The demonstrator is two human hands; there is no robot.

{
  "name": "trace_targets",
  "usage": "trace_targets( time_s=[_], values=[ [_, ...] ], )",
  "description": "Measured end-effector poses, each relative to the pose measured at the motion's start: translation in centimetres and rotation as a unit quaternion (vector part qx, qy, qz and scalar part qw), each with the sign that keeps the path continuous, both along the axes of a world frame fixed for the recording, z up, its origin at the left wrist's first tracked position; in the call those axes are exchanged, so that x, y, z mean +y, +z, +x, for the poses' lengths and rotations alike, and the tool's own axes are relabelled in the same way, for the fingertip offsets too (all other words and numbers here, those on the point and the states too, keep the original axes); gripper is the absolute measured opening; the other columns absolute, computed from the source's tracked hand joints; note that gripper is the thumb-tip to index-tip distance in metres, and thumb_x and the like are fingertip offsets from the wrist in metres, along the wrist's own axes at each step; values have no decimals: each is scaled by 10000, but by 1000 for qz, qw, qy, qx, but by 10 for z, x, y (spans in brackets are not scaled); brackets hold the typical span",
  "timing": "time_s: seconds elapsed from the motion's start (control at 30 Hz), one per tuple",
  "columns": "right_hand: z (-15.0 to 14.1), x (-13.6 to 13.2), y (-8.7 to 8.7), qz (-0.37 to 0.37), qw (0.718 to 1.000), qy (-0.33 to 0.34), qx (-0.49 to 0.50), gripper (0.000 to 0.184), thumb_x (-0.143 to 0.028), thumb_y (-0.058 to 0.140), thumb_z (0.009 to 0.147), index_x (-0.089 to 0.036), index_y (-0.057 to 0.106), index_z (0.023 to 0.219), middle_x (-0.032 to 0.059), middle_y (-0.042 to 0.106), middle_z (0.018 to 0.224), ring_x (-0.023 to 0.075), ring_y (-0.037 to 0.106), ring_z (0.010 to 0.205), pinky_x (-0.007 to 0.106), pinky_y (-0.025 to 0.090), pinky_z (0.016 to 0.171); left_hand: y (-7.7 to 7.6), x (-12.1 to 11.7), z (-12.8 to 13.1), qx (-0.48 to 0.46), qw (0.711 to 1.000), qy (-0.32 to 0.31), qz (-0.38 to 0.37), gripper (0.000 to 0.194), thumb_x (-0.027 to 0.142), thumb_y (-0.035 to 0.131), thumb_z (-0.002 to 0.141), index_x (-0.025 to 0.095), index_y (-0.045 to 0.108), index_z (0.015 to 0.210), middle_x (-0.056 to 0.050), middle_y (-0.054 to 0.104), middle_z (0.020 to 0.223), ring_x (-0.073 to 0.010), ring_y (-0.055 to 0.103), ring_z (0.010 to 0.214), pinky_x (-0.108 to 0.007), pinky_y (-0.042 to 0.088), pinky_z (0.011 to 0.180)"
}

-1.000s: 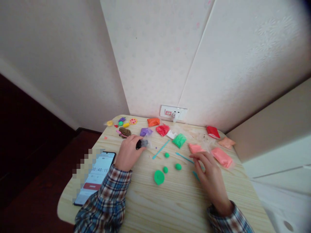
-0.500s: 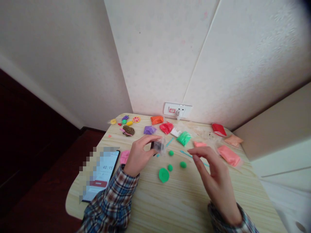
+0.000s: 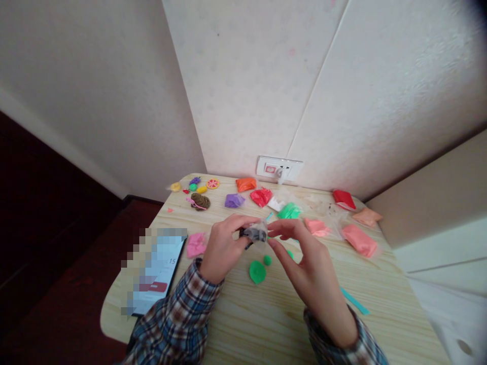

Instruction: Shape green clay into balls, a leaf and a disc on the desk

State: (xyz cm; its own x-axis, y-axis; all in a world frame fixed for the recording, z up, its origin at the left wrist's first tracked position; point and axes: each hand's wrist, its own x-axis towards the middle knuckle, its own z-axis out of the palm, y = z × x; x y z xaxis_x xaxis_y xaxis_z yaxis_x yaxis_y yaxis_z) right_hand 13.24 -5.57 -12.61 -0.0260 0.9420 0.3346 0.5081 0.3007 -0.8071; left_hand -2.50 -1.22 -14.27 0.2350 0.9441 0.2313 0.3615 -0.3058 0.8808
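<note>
My left hand (image 3: 225,247) is closed on a small clear bag of black clay (image 3: 255,234), gripped between thumb and fingers above the table. From the other side, my right hand (image 3: 306,261) has its thumb and fingertips at the bag's right edge, pinching the clear plastic. Below the bag lie a flat green clay disc (image 3: 257,272) and a small green clay ball (image 3: 267,260). Another green piece (image 3: 290,254) is partly covered by my right hand. A turquoise tool (image 3: 355,301) shows under my right wrist.
A phone (image 3: 155,274) lies at the left. Bags of pink (image 3: 196,245), purple (image 3: 234,201), orange (image 3: 245,184), red (image 3: 261,196), green (image 3: 289,211) and coral clay (image 3: 359,240) surround the hands. Small clay figures and a brown coiled piece (image 3: 200,201) sit back left. A wall socket (image 3: 279,168) is behind.
My right hand has moved left to the bag's edge and now covers some green pieces. My left hand still holds the bag, slightly further right.
</note>
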Motion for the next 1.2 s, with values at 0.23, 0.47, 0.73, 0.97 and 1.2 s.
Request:
trace_targets(
  time_s=[0.23,0.47,0.73,0.97,1.2],
  values=[
    [-1,1,0,16,999,3,-38,139,-197,546,853,-214,591,984,41,632,955,179,609,886,330,503,774,5,-3,0,49,998,2,46,241,-5,591,755,143,713,902,-40,723,868,-160,632,829,-267,477,790],
    [0,0,-1,58,995,-20,-80,198,-200,572,849,-229,643,1033,61,582,1000,201,587,935,353,501,799,5,-3,2,87,991,-7,100,136,20,606,760,138,671,774,-36,687,773,-170,602,781,-272,460,709],
    [0,3,2,42,978,-7,-205,89,-169,595,835,-196,594,919,51,594,888,202,558,800,347,462,723,-2,-1,1,97,987,-63,115,153,47,543,816,154,651,812,-36,643,788,-176,575,819,-290,456,738],
    [0,3,-1,60,967,-6,-248,67,-157,515,870,-168,580,857,82,583,887,224,548,847,364,452,735,-4,-5,7,147,980,-123,61,167,202,579,832,164,536,989,-71,612,1013,-206,549,996,-343,437,885],
    [-1,4,-3,23,973,29,-227,118,-146,464,877,-174,567,828,69,573,846,206,535,806,350,444,722,-7,-7,8,225,963,-100,110,79,195,537,840,167,533,914,-53,638,905,-213,570,900,-349,419,814]
  ],
)
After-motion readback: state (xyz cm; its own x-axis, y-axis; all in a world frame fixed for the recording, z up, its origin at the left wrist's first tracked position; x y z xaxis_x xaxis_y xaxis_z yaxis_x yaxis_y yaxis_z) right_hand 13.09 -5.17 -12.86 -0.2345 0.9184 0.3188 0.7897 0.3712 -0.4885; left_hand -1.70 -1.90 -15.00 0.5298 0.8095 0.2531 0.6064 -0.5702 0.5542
